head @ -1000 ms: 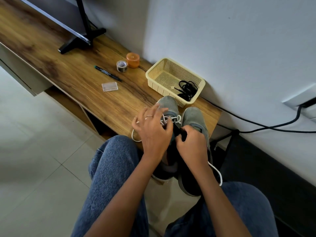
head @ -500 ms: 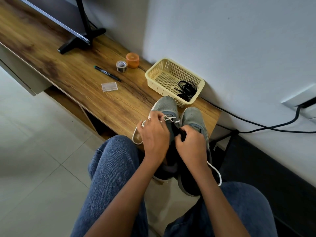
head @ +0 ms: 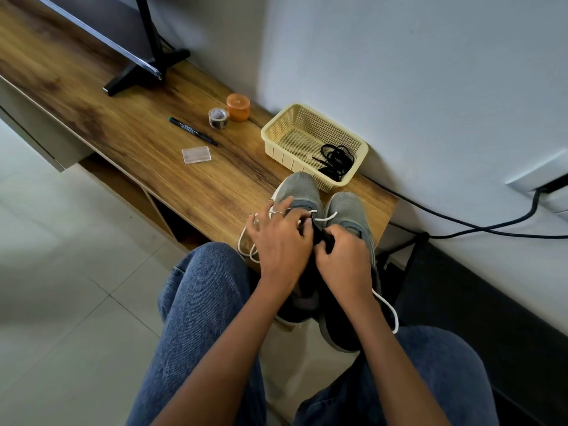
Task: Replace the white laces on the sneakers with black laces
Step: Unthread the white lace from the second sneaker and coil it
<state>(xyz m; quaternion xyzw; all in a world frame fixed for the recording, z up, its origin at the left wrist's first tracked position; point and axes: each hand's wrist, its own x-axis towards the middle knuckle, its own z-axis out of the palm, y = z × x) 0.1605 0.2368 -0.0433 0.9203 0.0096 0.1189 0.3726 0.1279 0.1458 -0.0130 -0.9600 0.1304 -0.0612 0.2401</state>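
Wooden bench (head: 129,124) against white wall (head: 399,72); left hand (head: 278,238) pinching white lace (head: 246,247), right hand (head: 345,256) gripping sneaker tongue (head: 321,236); no legible writing.

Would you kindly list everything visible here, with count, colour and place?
sneakers: two, grey, near end of the shelf
white lace: loose loops by the left shoe
black laces: bundle, in the basket
basket: one, cream, by the wall
pen: one, black, on the shelf
tape roll: one, greyish, beside the orange jar
clear case: one, on the shelf
stand: black, far end
cables: black, along the wall
left hand: on the left shoe's lace
right hand: gripping the shoe's dark tongue
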